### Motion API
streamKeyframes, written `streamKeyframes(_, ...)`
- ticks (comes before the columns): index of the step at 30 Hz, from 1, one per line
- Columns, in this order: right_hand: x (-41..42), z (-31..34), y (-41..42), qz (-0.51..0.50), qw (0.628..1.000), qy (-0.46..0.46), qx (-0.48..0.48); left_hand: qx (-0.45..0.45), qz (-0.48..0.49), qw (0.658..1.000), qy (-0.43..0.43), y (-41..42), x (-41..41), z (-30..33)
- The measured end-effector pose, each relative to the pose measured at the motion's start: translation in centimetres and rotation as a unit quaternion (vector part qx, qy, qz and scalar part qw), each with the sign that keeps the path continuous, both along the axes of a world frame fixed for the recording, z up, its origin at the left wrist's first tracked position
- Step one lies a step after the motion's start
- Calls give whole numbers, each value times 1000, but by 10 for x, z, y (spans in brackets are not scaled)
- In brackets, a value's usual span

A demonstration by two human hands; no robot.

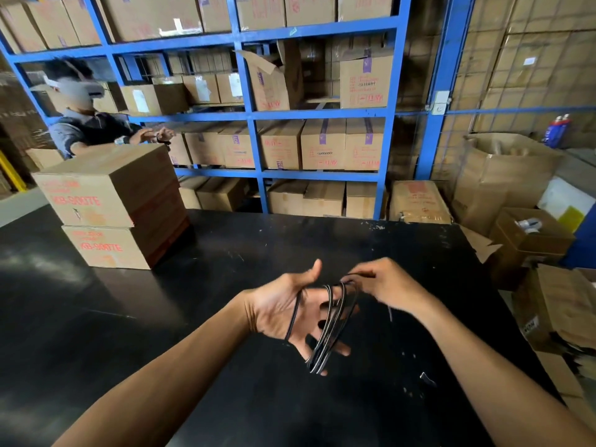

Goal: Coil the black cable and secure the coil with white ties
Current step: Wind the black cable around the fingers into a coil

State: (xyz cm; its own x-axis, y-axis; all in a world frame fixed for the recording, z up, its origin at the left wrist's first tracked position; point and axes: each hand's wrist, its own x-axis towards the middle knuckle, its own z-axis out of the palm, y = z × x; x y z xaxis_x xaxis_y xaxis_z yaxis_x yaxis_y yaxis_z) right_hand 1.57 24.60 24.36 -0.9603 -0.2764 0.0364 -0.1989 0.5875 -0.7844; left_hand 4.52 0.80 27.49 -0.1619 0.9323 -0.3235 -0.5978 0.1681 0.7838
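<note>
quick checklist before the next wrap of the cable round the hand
1. Loops seated on the left hand, fingers spread: ok; black cable runs round the fingers.
2. Right hand pinching the cable at the top of the coil: ok.
3. Loops lying side by side, no tangle: ok, as far as visible.
4. Free tail running clear below the right hand: cannot tell, blurred against the black table.
5. White ties within reach: cannot tell, none clearly visible.

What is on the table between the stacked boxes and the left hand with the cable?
In the head view, nothing: bare black table runs from the stacked boxes to the left hand wrapped in the black cable.
</note>
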Motion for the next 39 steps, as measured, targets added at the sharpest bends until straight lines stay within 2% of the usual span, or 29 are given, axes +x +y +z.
streamKeyframes(3, -4, 32, -3, 19, 996, 55, 66, -33, 33, 999, -3, -2, -6, -19)
streamKeyframes(6, 7, 46, -8, -4, 992, 102, 69, -47, 111, 993, 3, -5, -16, -35)
streamKeyframes(9, 26, 34, -20, -23, 983, 171, 62, -35, 215, 976, -13, -3, -24, -41)
streamKeyframes(12, 40, 7, -33, -81, 970, 222, 47, -18, 273, 962, -3, 6, -27, -39)
streamKeyframes(15, 45, -11, -41, -129, 971, 201, 19, -16, 296, 955, -1, 14, -27, -35)
streamKeyframes(18, 46, -12, -42, -161, 974, 99, -125, -29, 315, 949, -3, 18, -26, -32)
streamKeyframes(21, 44, -4, -36, -171, 953, -18, -251, -30, 319, 947, 3, 20, -25, -30)
streamKeyframes(26, 45, -1, -31, -131, 961, -79, -232, -73, 294, 951, 54, 23, -24, -22)
streamKeyframes(29, 47, 3, -32, -112, 958, -101, -243, -110, 309, 941, 85, 29, -19, -14)
streamKeyframes(36, 47, -3, -40, -144, 944, -137, -264, -160, 238, 944, 161, 41, -13, -21)
streamKeyframes(39, 49, -3, -38, -156, 921, -161, -317, -197, 244, 907, 283, 41, -6, -20)
